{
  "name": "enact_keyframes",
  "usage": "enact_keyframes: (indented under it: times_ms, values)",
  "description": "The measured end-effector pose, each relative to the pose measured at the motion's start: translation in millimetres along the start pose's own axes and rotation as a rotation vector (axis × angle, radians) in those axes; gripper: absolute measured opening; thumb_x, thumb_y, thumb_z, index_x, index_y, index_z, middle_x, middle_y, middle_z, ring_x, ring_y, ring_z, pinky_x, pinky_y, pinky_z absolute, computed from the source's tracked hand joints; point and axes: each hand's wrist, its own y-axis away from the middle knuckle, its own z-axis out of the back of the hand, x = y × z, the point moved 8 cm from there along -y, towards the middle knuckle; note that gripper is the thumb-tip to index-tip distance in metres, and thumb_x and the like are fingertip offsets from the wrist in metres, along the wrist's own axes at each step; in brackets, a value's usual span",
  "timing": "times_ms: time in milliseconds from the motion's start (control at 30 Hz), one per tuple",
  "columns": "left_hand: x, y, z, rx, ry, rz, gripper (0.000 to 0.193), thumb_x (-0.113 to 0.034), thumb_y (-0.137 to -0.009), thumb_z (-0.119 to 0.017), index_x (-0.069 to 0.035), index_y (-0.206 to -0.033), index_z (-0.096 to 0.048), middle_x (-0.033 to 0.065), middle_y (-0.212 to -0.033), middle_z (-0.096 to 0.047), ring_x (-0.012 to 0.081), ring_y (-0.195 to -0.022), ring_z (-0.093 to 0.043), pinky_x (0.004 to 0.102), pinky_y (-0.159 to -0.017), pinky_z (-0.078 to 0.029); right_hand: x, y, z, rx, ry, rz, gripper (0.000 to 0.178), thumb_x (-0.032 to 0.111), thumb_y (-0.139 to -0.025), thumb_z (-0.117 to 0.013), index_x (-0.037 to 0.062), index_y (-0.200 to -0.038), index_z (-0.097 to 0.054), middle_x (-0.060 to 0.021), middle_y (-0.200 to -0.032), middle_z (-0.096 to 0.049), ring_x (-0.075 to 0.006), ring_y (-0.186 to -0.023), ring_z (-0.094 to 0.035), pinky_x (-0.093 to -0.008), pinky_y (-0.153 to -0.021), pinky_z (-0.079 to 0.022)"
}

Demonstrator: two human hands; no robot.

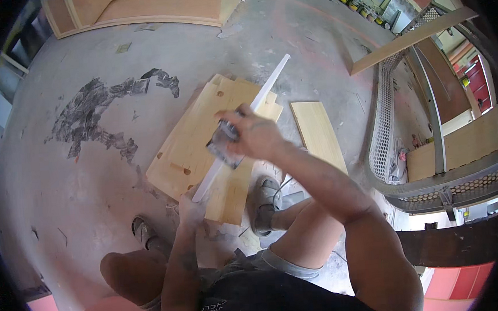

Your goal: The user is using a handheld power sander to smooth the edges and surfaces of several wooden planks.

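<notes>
A long, thin white strip (270, 87) lies slantwise across a stack of pale wooden boards (201, 121) low in front of me. My left hand (191, 209) is closed around the strip's near end. Wrapped over a grey and black palm sander (222, 143), my right hand (256, 133) presses it against the middle of the strip. The sander's underside is hidden. Several round holes or knots show in the boards beneath.
A separate pale board (318, 129) lies right of the stack. A wooden cabinet frame (149, 7) stands at the far left. A metal-mesh-edged frame (381, 124) with a wooden plank (413, 40) across it is on the right. Several cans (354, 3) line the far wall. A cord runs by my right foot (265, 206).
</notes>
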Motion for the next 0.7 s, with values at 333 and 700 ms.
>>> enact_keyframes:
  times_ms: [333, 700]
  values:
    - [-24.4, 5.0, 8.3, -0.016, -0.263, -0.046, 0.035, -0.022, -0.092, -0.070, -0.001, -0.120, -0.068, 0.0170, -0.098, -0.074, 0.0251, -0.090, -0.074, 0.0353, -0.079, -0.056, -210.2, -121.0, 59.4, -0.214, 0.043, -0.145, 0.074, 0.032, -0.072, -0.081, 0.0251, -0.140, -0.052, -0.0248, -0.119, -0.060, -0.0415, -0.105, -0.065, -0.0480, -0.092, -0.053]
    - [-30.5, 4.0, 5.6, -0.014, -0.152, 0.002, 0.038, -0.015, -0.090, -0.070, -0.001, -0.126, -0.067, 0.0141, -0.104, -0.075, 0.0176, -0.092, -0.073, 0.0314, -0.084, -0.055, -216.3, -120.3, 57.6, -0.235, -0.060, -0.056, 0.068, 0.034, -0.076, -0.081, 0.0175, -0.137, -0.055, -0.0241, -0.111, -0.063, -0.0371, -0.102, -0.065, -0.0458, -0.086, -0.054]
